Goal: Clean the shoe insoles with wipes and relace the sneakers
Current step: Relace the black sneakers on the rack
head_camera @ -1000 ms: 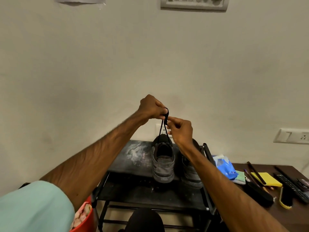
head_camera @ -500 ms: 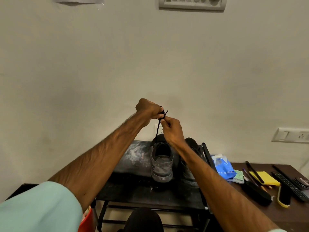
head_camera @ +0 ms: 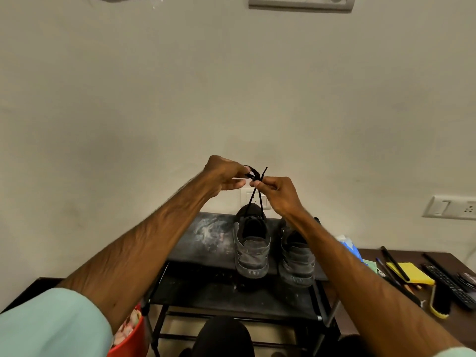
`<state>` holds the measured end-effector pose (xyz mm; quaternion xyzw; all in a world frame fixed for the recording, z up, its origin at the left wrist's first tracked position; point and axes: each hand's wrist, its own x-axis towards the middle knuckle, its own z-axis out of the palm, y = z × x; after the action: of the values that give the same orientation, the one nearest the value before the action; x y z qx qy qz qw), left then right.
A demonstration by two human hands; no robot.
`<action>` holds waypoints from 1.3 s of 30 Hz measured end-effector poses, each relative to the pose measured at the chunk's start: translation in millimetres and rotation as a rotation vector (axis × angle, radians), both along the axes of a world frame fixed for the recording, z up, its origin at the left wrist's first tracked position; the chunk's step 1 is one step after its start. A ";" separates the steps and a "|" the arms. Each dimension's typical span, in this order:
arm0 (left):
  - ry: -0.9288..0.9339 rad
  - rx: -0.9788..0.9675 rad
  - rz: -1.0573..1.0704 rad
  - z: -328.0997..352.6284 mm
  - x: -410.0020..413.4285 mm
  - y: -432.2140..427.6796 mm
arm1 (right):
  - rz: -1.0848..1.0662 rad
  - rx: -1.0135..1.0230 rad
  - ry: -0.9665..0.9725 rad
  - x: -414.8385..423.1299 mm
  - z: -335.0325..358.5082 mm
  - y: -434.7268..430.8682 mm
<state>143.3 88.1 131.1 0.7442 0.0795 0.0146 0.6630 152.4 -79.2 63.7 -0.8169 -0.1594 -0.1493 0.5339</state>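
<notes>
A thin black shoelace [head_camera: 253,174] is pinched between the left hand [head_camera: 225,173] and the right hand [head_camera: 279,194], which are held close together above the dark grey sneaker [head_camera: 252,249] it rises from. A second grey sneaker [head_camera: 296,261] stands just beside it, both heels at the front edge of the black metal shelf [head_camera: 206,235], whose dusty top lies bare to the left. Pale crumpled pieces are held in a red bucket [head_camera: 131,341].

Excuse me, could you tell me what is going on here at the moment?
A person is tying the black lace of a dark sneaker that stands on a black rack. Both hands are raised above the shoe. The left hand pinches a small loop of lace, and the right hand pinches the lace beside it, with a free tip sticking up. Two strands run down to the shoe. The second sneaker stands just to its right, untouched.
</notes>
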 end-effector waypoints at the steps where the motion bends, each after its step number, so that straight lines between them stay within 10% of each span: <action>1: 0.024 0.032 -0.019 -5.6 -0.9 5.4 | -0.004 -0.023 0.006 2.8 0.2 -2.9; 11: -0.206 0.547 -0.355 -80.2 -2.0 3.8 | 0.047 0.059 0.093 2.1 3.4 -7.0; 23: -0.394 0.596 -0.138 -108.1 1.8 -20.6 | -0.025 0.345 0.231 -7.9 -17.6 -8.4; 39: -0.298 0.759 -0.242 -87.7 2.0 -3.6 | -0.045 -0.367 0.004 -22.5 -52.1 -10.9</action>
<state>145.4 84.5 43.4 0.9292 -0.1162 0.0721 0.3433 129.9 -90.0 11.6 -0.9041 -0.1647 -0.1280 0.3729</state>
